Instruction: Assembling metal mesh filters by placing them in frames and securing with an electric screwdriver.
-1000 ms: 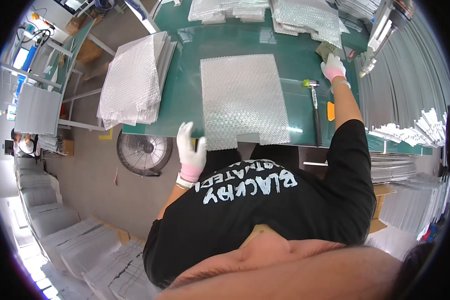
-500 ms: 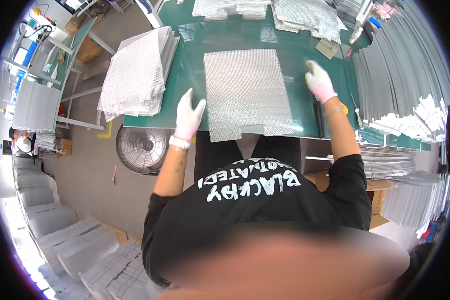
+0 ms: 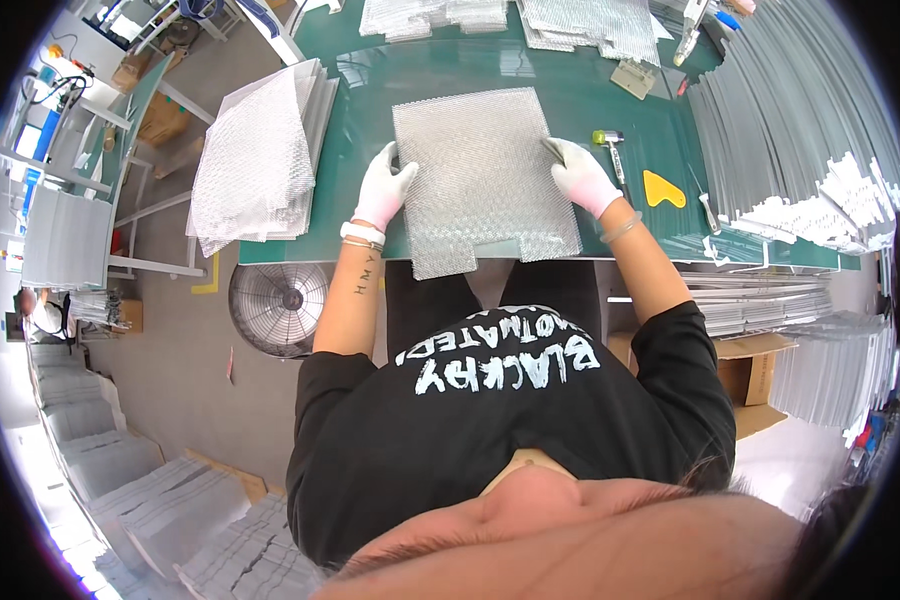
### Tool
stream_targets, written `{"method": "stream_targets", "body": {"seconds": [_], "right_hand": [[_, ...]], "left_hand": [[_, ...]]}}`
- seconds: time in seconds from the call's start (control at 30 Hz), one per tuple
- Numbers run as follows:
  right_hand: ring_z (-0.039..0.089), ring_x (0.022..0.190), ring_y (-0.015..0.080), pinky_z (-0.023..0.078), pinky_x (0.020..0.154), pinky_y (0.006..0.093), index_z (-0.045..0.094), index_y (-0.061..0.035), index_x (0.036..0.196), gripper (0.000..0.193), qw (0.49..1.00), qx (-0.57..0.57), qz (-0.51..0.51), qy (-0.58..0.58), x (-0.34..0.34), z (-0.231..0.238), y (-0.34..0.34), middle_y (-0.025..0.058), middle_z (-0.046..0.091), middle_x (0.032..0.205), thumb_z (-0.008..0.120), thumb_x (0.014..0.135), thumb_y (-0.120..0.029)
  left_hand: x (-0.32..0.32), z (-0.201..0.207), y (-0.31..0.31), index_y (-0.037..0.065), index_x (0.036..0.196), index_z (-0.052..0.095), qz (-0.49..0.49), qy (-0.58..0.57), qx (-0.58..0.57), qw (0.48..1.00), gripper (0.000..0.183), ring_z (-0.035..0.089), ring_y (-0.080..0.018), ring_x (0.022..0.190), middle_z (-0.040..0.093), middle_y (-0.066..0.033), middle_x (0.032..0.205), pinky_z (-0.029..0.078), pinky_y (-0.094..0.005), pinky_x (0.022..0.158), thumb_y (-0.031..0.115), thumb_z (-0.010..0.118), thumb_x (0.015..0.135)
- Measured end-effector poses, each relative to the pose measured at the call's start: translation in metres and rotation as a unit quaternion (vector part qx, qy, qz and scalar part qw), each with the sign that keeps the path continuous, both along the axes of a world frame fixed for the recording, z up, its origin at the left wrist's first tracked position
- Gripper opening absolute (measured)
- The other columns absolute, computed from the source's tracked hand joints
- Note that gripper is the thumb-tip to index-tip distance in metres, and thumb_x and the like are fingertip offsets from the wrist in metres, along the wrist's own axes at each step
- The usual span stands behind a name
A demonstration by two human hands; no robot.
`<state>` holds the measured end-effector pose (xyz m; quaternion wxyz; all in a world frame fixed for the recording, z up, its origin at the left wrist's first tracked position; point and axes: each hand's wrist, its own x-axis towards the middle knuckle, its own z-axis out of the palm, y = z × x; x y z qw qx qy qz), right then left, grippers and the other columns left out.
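Observation:
In front of me a silvery mesh sheet (image 3: 480,180) with a notch cut in its near edge lies over the green table, its near end reaching past the table edge. My left hand (image 3: 384,188), in a white glove, has its fingers closed at the sheet's left edge. On the opposite edge, my gloved right hand (image 3: 582,177) pinches the sheet, with the fingertips partly hidden. To the right of that hand lie a hammer (image 3: 611,148) with a yellow-green head, a yellow scraper (image 3: 663,189) and a screwdriver (image 3: 709,212).
A stack of mesh sheets (image 3: 255,155) overhangs the green table (image 3: 370,75) at left. More mesh piles (image 3: 590,28) sit at the back. Long grey strips (image 3: 790,130) crowd the right side. A round floor fan (image 3: 282,302) stands below the table's near left.
Both hands have moved in to the mesh sheet's side edges and taken hold of it. The hammer and scraper, mostly covered before by my right hand and forearm, now show.

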<state>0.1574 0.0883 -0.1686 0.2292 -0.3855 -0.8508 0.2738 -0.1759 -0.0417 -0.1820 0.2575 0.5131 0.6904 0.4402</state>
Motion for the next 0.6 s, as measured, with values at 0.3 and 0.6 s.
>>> {"method": "stream_targets", "body": {"seconds": [0.3,0.6], "right_hand": [[0.059,0.090,0.0286,0.048,0.084,0.0379,0.056,0.0010,0.109,0.026,0.980,-0.146,-0.074,0.110,0.053,0.047,-0.130,0.0190,0.059,0.096,0.057,0.095,-0.021],[0.060,0.111,0.0173,0.049,0.099,0.0347,0.052,-0.0029,0.133,0.038,0.742,-0.625,-0.041,0.241,0.021,-0.054,-0.214,0.0116,0.062,0.120,0.059,0.100,-0.021]], "left_hand": [[0.040,0.024,-0.143,-0.002,0.114,0.066,0.047,0.132,0.155,0.978,0.023,0.065,-0.0238,0.100,0.068,-0.0133,0.108,0.052,-0.0346,0.091,0.003,0.064,0.092],[0.121,-0.055,-0.180,0.001,0.134,0.048,0.085,-0.533,-0.134,0.831,0.051,0.066,-0.0213,0.095,0.064,-0.0162,0.119,0.054,-0.0323,0.085,0.040,0.057,0.102]]}}
